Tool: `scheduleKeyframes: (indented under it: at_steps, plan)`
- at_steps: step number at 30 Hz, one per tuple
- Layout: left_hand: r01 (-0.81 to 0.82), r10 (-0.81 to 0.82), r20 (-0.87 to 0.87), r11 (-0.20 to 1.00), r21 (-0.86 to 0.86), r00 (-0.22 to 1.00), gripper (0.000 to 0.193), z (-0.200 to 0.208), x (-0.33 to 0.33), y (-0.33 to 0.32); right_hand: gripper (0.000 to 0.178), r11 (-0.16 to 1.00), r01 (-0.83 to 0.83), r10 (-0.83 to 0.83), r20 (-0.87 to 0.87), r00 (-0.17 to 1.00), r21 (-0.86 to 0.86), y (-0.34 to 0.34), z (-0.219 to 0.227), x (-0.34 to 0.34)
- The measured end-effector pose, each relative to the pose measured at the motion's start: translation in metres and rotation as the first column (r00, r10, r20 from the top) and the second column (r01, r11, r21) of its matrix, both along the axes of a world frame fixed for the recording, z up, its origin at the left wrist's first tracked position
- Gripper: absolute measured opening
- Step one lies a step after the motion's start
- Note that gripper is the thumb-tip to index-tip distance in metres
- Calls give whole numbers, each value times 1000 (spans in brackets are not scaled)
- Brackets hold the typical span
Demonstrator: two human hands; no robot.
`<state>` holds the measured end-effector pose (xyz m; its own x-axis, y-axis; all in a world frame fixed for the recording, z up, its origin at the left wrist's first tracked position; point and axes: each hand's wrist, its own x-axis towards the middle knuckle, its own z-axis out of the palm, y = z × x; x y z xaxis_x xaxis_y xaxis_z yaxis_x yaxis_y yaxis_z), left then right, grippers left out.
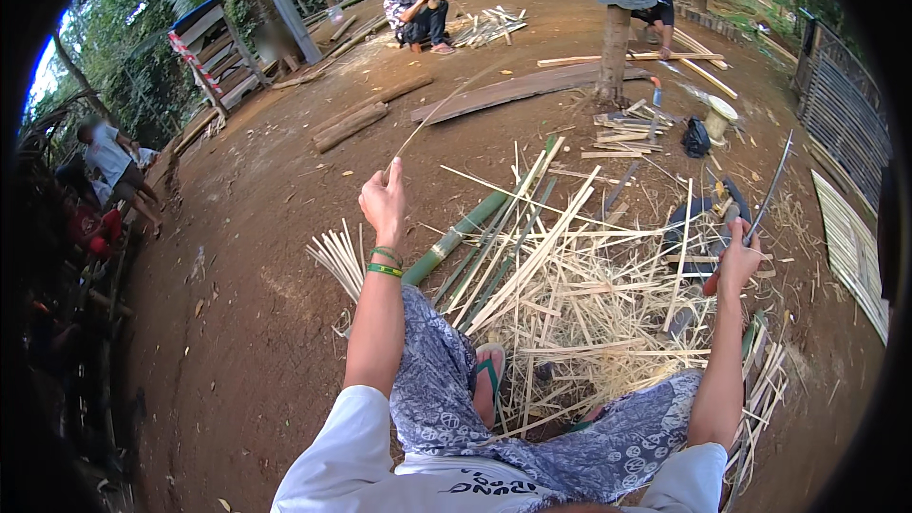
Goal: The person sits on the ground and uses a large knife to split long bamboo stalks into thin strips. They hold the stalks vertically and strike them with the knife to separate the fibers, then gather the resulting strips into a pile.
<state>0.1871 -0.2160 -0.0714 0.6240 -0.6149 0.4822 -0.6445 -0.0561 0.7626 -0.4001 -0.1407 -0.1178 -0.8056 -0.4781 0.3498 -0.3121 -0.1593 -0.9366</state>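
Observation:
Raised ahead of me, my left hand [383, 201] is closed around the end of a long thin bamboo strip [432, 119], which slants up and away to the right. Over on the right, my right hand [737, 260] grips a machete by its reddish handle, and the long dark blade [775, 179] points up and away. The strip and the blade are well apart. Between my knees lies a heap of pale bamboo strips and curled shavings [608, 299]. A green bamboo pole [458, 237] lies along its left side. Beside my left forearm fans a bundle of pale strips [336, 256].
More strips [760, 404] lie by my right leg. A tree trunk [614, 57], a long plank [513, 93] and short logs [351, 126] are farther off. One person [418, 11] sits working at the back; another [657, 14] bends behind the trunk. People stand at far left [112, 157].

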Motion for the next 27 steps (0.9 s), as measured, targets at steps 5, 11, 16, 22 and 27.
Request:
scheduleKeyframes:
  at_steps: [5,11,16,22,27]
  plan:
    - [12,-14,-358,1000,-7,934,57,-40,57,-9,34,998,-44,44,9,999,50,-7,-5,1]
    - [-34,-16,-891,999,-35,453,37,-72,113,-1,34,992,-104,99,67,993,65,-15,-13,1]
    - [-176,127,-813,984,31,568,33,-102,165,12,34,989,-139,135,71,988,47,-29,-28,-5]
    - [-382,358,-445,923,36,821,55,-119,203,24,32,980,-187,179,123,976,63,-36,-38,-6]
    - [-337,360,-701,925,178,616,44,-150,233,22,34,972,-203,193,91,977,122,-43,-56,-24]
